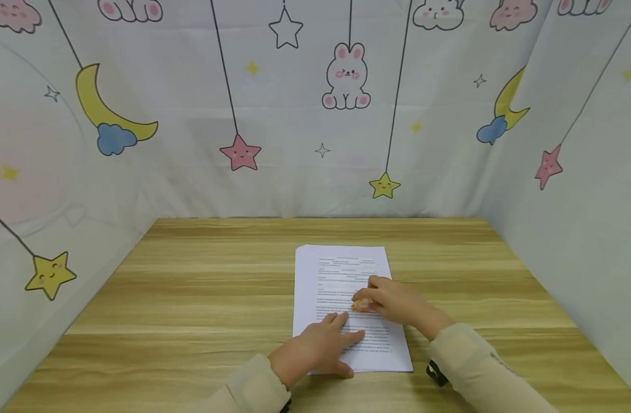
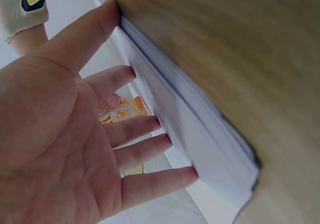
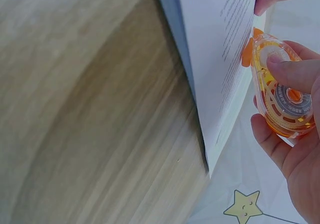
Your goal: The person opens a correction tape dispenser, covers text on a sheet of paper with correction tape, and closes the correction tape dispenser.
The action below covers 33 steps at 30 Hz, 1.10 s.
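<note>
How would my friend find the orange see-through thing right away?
Look at the wooden table, then the printed paper on it. There, the right hand holds a rounded dispenser, likely correction tape; unlike the flat white paper, it's see-through and orange.

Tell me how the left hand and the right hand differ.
The left hand spreads its fingers; the right hand curls its fingers around a correction tape. The left hand holds nothing and rests its fingertips on the paper; the right hand holds the tape over it. Both come out of pale sleeves.
</note>
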Available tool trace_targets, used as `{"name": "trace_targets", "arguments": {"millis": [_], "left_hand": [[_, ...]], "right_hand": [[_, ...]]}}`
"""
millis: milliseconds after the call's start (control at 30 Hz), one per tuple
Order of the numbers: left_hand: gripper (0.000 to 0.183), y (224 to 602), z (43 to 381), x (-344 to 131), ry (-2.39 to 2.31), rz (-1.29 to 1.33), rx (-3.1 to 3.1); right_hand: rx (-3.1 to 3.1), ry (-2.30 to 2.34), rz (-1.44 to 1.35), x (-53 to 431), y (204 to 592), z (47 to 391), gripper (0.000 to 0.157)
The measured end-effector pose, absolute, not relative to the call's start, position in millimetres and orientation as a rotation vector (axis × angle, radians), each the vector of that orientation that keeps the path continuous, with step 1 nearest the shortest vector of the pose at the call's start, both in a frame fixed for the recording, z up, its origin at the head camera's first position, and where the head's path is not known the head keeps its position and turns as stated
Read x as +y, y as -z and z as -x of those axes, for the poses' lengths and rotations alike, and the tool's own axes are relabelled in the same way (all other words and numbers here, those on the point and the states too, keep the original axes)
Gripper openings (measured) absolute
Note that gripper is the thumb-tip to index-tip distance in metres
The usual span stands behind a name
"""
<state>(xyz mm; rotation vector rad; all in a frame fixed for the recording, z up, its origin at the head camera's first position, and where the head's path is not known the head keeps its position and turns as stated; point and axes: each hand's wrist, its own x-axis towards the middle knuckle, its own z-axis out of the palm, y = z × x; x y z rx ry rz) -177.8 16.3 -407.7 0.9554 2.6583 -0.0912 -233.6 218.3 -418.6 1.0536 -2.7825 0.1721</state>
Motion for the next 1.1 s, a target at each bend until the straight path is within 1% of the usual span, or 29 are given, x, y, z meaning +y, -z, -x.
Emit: {"name": "trace_targets", "arguments": {"millis": [233,567,833,1100], "left_hand": [[0.074,409.0,179.3,16.5,0.095,-0.959,2.651],[0.073,408.8,180.0,15.1,0.089,-0.969,2.659],[0.073,409.6,180.6,15.2,0.087,-0.964,2.666],[0.074,407.9,179.6,15.7,0.086,-0.977,2.668]], "right_hand": [[-2.745,-0.18,-1.119,210.8,415.7,233.0,0.022],[-2.699,-0.079,-1.223,208.3,413.6,238.4,0.019],[-2.737,-0.003,-1.262,209.2,410.6,240.6,0.025],[-2.76,-0.008,-1.261,219.3,410.3,238.7,0.018]]}}
